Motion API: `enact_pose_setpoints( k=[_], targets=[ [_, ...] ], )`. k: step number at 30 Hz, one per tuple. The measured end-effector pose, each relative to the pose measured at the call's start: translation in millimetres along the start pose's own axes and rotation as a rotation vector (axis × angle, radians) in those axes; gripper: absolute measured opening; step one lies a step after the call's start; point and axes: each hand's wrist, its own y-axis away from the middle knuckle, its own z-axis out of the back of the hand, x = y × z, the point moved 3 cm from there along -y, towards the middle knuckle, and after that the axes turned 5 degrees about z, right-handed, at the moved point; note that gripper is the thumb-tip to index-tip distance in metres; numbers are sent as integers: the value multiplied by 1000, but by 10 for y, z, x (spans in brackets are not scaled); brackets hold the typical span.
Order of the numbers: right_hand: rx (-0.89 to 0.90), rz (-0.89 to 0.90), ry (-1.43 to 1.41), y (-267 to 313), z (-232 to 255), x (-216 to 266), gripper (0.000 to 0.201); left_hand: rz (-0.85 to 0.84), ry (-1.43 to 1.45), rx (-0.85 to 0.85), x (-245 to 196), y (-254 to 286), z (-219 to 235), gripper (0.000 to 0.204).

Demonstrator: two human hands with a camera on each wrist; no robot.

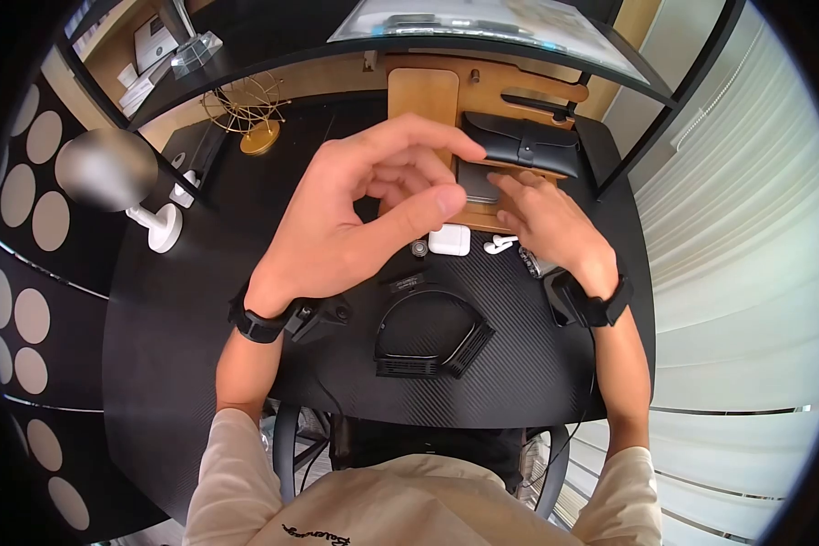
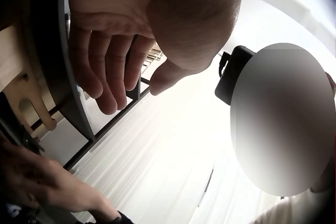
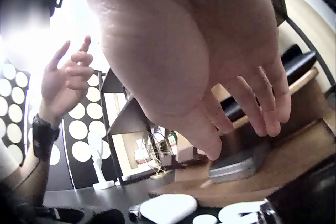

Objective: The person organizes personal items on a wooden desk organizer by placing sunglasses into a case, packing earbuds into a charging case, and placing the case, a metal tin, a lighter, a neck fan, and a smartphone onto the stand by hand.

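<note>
My left hand (image 1: 341,214) is raised over the desk with its fingers bent and its thumb apart from them, holding nothing. In the left wrist view that hand's fingers (image 2: 110,71) hang loosely curled. My right hand (image 1: 551,218) reaches over the ledge of a wooden organizer (image 1: 478,218). Its fingertips overlap the right edge of a flat dark-grey case (image 1: 475,178) lying there. From the right wrist view, the right hand (image 3: 210,61) has extended fingers spread above the grey-edged case (image 3: 236,169), nothing between them. A black flap-front pouch (image 1: 519,144) lies just behind.
White earbuds (image 1: 499,244) and their charging case (image 1: 449,239) lie before the organizer. A black curved band with slatted ends (image 1: 432,332) rests nearer the desk's front edge. A black shelf (image 1: 291,68) spans overhead. A white lamp (image 1: 164,227) and gold wire ornament (image 1: 260,136) stand left.
</note>
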Motion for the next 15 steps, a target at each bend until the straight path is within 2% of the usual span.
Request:
enact_pose_setpoints(
  k=[4, 5, 8, 11, 15],
  targets=[
    [68, 159, -183, -21, 2, 283, 39, -6, -28, 2, 17, 9, 19, 29],
    [76, 160, -187, -14, -15, 350, 39, -11, -43, 10, 20, 15, 21, 27],
    [254, 156, -251, 48, -54, 536, 36, -30, -61, 35, 15, 26, 13, 25],
    [309, 118, -194, 75, 44, 604, 37, -29, -90, 59, 28, 5, 22, 23],
    [287, 70, -130, 101, 63, 451, 38, -8, -127, 45, 137, -47, 43, 23]
  ],
)
